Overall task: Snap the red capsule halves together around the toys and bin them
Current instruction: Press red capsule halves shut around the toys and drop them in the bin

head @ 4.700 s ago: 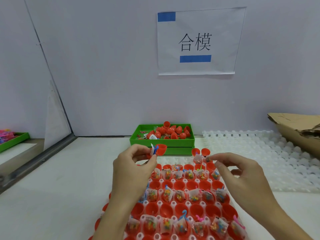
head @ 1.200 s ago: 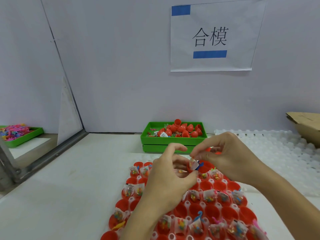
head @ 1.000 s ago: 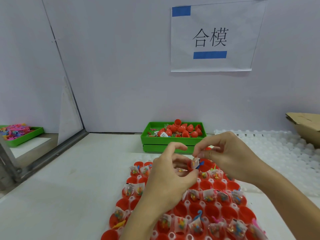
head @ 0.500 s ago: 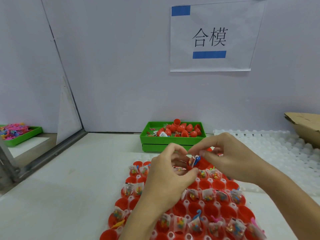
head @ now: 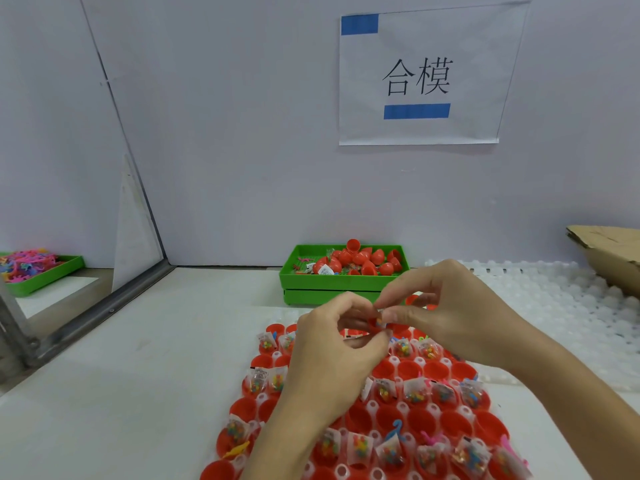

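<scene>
1. Since the earlier frames the blue toy and its packet have sunk between the fingers; only a sliver shows.
2. Left hand [head: 332, 344] and right hand [head: 446, 313] pinch the red capsule [head: 375, 326] together above the tray of halves [head: 408, 420], fingers curled tight.
3. Judged: closure is near; the green bin [head: 346, 282] comes next.

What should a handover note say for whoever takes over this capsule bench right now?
Left hand grips a red plastic capsule half above the tray; right hand pinches a small toy packet into it.
Red capsule tray in front holds rows of open halves, many with bagged toys.
Green plastic bin behind holds closed capsules.
Left: close this capsule, bin it, then work through the tray.
</scene>
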`<state>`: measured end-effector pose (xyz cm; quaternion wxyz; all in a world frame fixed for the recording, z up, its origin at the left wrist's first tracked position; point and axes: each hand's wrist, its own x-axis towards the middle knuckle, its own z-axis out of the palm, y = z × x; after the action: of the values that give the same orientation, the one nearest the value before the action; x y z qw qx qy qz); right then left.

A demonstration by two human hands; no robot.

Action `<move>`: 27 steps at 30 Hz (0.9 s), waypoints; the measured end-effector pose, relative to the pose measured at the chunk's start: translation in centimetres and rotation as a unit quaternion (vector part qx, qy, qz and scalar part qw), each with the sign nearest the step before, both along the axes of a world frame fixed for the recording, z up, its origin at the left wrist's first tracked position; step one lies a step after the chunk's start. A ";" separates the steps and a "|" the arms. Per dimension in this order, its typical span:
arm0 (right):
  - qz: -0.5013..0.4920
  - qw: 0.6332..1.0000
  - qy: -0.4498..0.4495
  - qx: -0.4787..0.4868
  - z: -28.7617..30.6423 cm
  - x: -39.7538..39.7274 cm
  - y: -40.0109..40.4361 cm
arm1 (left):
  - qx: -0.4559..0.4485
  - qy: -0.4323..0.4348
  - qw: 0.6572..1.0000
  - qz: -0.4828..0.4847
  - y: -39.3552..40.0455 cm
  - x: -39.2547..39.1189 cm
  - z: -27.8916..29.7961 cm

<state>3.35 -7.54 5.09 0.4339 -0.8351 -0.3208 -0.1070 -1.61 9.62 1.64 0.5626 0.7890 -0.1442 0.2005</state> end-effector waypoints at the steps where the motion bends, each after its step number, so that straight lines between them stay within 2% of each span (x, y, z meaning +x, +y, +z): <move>1: 0.004 1.000 0.007 0.006 0.0 0.0 0.0 | -0.002 -0.001 1.000 0.002 0.0 0.0 0.0; 10: 0.014 0.999 0.038 0.037 0.1 -0.1 -0.3 | -0.014 -0.013 1.000 0.016 0.0 -0.2 0.3; 14: -0.043 0.996 0.040 0.061 0.1 0.5 -1.0 | -0.033 -0.017 0.999 0.037 0.1 -0.1 0.4; 16: -0.093 0.989 0.091 0.070 -0.2 1.0 -1.4 | -0.044 -0.017 0.998 0.042 0.2 0.0 0.4; 18: -0.110 0.968 0.208 0.089 -0.6 1.3 -1.4 | -0.048 -0.018 0.998 0.041 0.2 0.0 0.5; 21: -0.041 0.925 0.351 0.142 -0.8 1.3 -1.4 | -0.047 -0.022 0.998 0.039 0.3 0.1 0.4; 24: 0.022 0.909 0.383 0.161 -0.7 1.1 -1.2 | -0.040 -0.020 0.998 0.044 0.4 0.2 0.3; 27: 0.031 0.927 0.341 0.154 -0.8 1.2 -1.2 | -0.034 -0.021 0.998 0.048 0.5 0.3 0.2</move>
<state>4.54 -8.73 4.32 0.6434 -0.7339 -0.1585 0.1491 -1.35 10.07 1.85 0.5760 0.7709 -0.1108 0.2484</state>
